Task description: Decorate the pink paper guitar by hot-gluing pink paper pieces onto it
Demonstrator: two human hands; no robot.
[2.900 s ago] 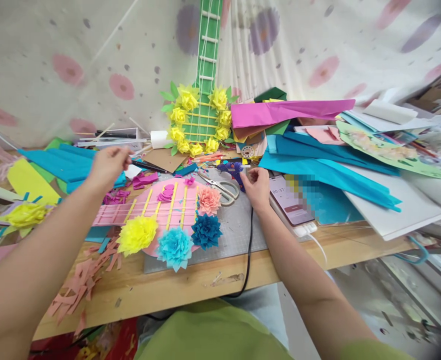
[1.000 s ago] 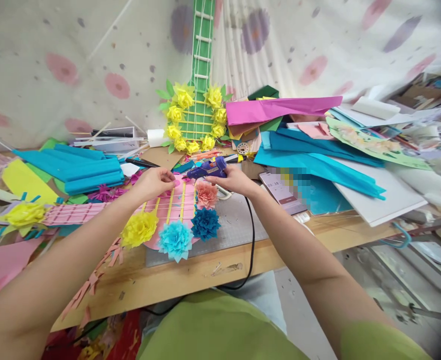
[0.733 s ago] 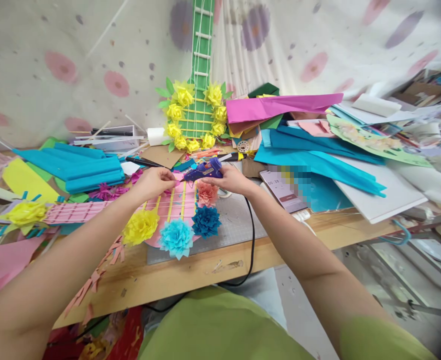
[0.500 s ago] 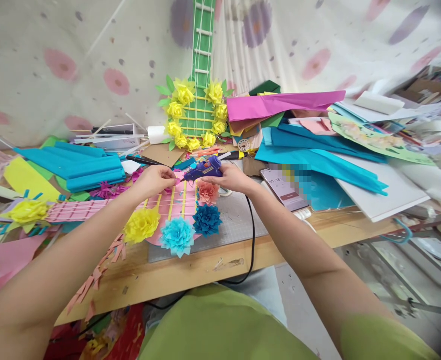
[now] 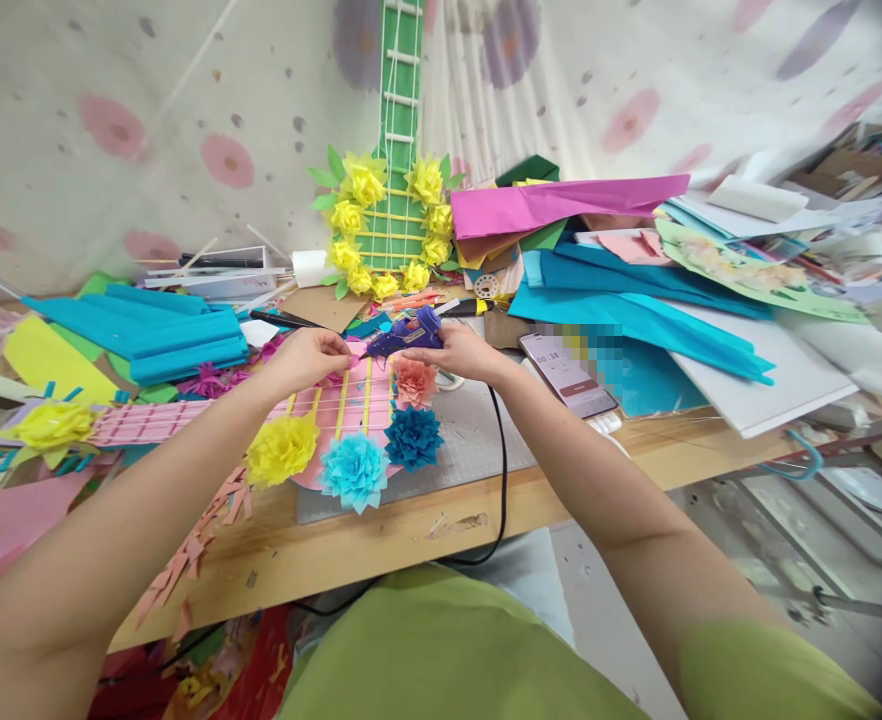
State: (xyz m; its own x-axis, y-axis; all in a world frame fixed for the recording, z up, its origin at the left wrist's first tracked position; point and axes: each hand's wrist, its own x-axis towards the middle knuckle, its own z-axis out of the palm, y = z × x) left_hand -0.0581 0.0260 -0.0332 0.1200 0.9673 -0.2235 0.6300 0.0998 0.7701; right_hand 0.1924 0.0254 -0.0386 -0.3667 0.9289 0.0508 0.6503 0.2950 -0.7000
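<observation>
Glue gun [image 5: 405, 333], one; in right hand [image 5: 465, 353]

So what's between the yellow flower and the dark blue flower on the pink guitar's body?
In the head view, a light blue paper flower sits between the yellow flower and the dark blue flower.

Glue gun [image 5: 402, 334]: grip hidden behind right hand [image 5: 465, 354]. Pink piece [image 5: 355, 351] at left hand [image 5: 312, 358]: too small to identify. Green neck [image 5: 402, 85]: cut off by top edge. Phone [image 5: 553, 370]: upper right pixelated. Far-right clutter [image 5: 880, 245]: blurred.
</observation>
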